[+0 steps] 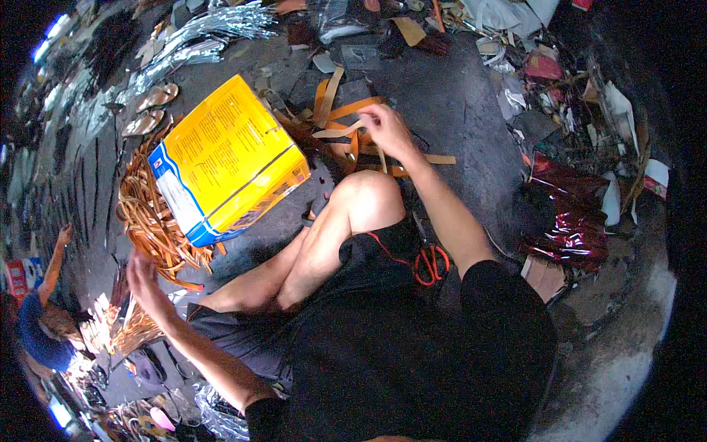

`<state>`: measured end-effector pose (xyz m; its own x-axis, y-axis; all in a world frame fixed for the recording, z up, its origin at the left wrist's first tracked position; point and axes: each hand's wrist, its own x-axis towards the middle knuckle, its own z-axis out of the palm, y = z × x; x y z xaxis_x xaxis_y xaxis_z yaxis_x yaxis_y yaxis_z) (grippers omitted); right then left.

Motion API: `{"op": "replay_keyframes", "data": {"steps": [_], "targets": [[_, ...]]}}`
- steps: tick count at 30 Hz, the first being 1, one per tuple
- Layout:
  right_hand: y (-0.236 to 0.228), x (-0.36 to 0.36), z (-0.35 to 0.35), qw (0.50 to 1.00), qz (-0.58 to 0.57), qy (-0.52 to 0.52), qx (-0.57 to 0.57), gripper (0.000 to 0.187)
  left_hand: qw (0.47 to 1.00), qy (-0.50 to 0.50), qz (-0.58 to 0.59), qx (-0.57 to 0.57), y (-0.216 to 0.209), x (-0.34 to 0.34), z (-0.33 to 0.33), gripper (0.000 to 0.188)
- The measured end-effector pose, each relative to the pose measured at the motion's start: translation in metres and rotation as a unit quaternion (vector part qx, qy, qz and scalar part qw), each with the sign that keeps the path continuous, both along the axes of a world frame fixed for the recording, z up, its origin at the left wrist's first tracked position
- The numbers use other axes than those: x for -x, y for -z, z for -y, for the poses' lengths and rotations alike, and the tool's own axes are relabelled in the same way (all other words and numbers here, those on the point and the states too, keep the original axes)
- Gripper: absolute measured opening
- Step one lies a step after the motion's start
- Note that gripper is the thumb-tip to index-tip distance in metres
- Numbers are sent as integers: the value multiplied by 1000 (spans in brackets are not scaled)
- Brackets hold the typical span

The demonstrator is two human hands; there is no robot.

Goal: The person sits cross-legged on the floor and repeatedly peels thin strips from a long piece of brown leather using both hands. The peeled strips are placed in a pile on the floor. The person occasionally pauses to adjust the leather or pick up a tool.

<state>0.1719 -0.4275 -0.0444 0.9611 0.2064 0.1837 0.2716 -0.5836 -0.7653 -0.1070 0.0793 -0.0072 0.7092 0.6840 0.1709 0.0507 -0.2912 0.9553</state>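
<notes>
My right hand [387, 131] is closed in a pinch on a flat tan strip [335, 133], above a loose pile of orange and tan strips [342, 110]. My left hand [145, 283] is off to the left, its fingers apart and slightly blurred, with nothing visible in them. It is beside a tangled heap of narrow brown strips [140, 199]. Between my hands is a yellow and blue box [228, 158], tilted, and it hides part of the heap. Red-handled scissors [429, 265] lie by my right thigh.
A pair of sandals [151, 110] lies beyond the heap. Silvery strips [199, 44] spread at the far left. Shiny dark red sheet [563, 214] and mixed scraps line the right side. Another person [44, 331] is at the left edge, near bright copper-coloured strips [121, 328].
</notes>
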Motion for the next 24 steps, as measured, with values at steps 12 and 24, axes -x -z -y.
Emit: {"op": "replay_keyframes", "data": {"steps": [12, 24], "targets": [[-75, -46, 7, 978, 16, -169, -123, 21, 996, 16, -31, 77, -76, -39, 152, 34], [-246, 55, -74, 928, -24, -371, 18, 19, 854, 485, 35, 187, -98, -125, 258, 50]]}}
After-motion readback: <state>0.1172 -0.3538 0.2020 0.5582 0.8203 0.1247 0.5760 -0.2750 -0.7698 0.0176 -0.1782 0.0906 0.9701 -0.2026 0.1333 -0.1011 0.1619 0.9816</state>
